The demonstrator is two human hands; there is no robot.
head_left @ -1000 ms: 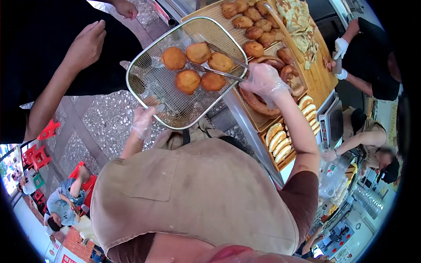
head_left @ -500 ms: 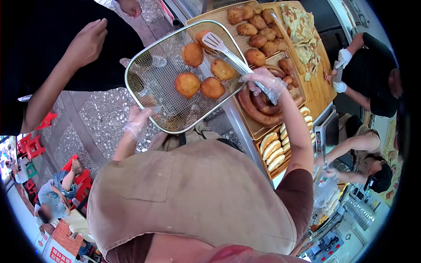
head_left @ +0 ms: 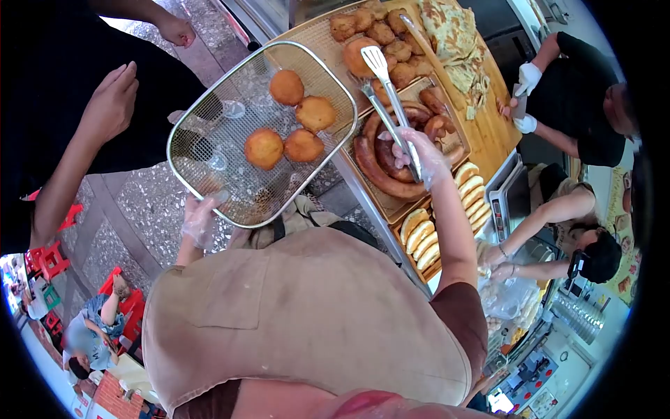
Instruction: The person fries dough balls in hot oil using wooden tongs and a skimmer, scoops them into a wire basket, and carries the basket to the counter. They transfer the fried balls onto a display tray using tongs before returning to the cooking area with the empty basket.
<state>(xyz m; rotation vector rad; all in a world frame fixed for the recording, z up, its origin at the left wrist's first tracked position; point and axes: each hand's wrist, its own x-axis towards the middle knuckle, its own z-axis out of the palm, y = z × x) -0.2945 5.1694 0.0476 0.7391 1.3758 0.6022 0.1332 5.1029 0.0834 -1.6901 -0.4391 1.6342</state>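
My left hand [head_left: 200,220], in a clear plastic glove, grips the near rim of a wire mesh basket [head_left: 223,188]. Several round, golden-brown fried cakes [head_left: 264,148] lie in the basket. My right hand [head_left: 421,155], gloved too, is closed around metal tongs [head_left: 399,105] with a slotted jaw. The tongs reach over the wooden tray's fried pieces, their jaws spread apart. Right by the slotted jaw is one round fried cake [head_left: 356,59]; I cannot tell whether the tongs touch it. Below my right hand a coiled sausage [head_left: 370,164] lies on a second tray.
Rows of pale filled buns [head_left: 422,237] sit nearer me. Flatbread [head_left: 447,28] lies on a wooden board [head_left: 492,105]. Across the counter, a person's white-gloved hand [head_left: 528,78] holds a blade. Another person [head_left: 579,216] works beside a scale. Someone in dark clothes [head_left: 139,91] stands beyond the basket.
One fried cake has left the basket and is now over the tray beside the tongs. The tongs have swung right, away from the basket, and the basket has shifted left.
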